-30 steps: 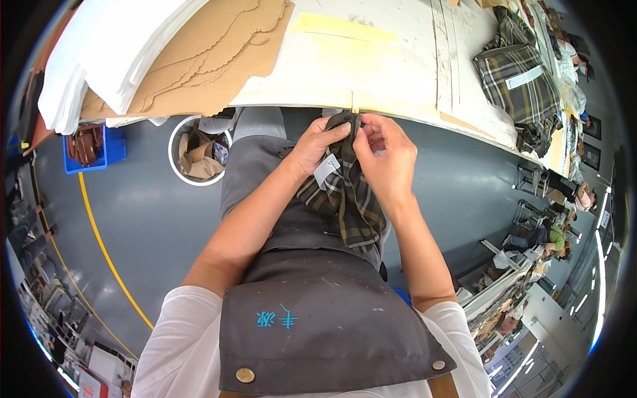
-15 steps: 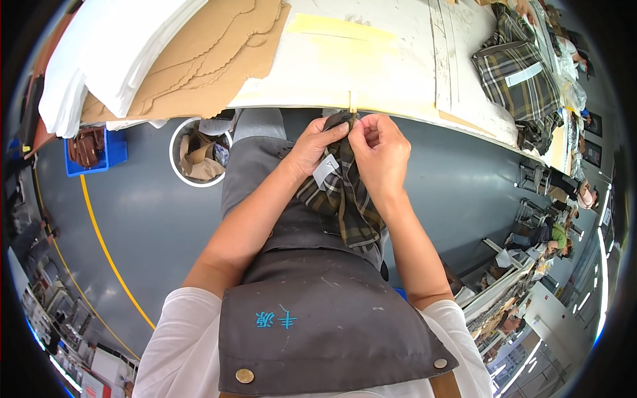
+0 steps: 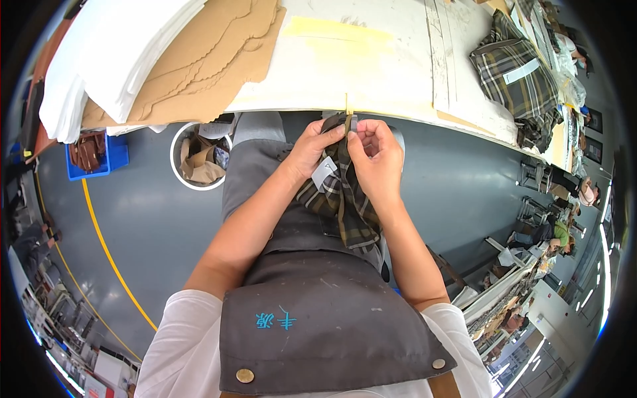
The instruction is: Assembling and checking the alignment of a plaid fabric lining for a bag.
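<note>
Both hands hold a small piece of dark plaid cloth over my lap, just below the edge of a white worktable. My left hand pinches the cloth's top from the left, next to a white tag on it. My right hand grips the top from the right, with a small grey item between thumb and finger. The cloth hangs down across my grey apron.
Brown cardboard patterns and white sheets lie on the table's left. A stack of plaid cloth sits at the right. A round bin of scraps and a blue crate stand on the grey floor.
Both hands stay at the top of the plaid cloth. The right hand's fingers have shifted slightly left toward the cloth's top edge.
</note>
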Demonstrator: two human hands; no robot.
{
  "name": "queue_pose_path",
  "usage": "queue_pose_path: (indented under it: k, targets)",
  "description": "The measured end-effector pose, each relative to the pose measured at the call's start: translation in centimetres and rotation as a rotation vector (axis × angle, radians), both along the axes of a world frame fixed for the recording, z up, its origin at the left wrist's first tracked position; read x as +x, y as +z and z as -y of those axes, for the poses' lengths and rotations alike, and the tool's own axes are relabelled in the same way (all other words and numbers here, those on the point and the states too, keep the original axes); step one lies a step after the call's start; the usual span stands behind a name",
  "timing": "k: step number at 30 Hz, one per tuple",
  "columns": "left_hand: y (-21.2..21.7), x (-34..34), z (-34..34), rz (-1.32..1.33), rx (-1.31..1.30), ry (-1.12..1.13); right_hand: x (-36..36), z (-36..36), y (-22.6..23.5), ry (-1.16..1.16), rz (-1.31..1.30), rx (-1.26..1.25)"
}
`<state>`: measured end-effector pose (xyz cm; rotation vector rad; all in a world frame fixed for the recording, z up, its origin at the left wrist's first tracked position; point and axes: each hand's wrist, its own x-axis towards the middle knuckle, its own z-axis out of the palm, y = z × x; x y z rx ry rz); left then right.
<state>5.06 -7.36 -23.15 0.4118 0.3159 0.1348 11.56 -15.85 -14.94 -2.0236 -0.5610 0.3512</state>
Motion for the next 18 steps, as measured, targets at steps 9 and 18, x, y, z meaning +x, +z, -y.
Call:
queue_pose_path:
  k: [9,18]
  targets:
    - [0.4,-0.1,-0.4,0.017,-0.045,-0.036,0.7,0.5,-0.2,0.000,-0.173,-0.004]
    - [0.0,0.0,0.1,-0.018,-0.023,0.024,0.6,-0.3,-1.0,-0.055,-0.245,0.135]
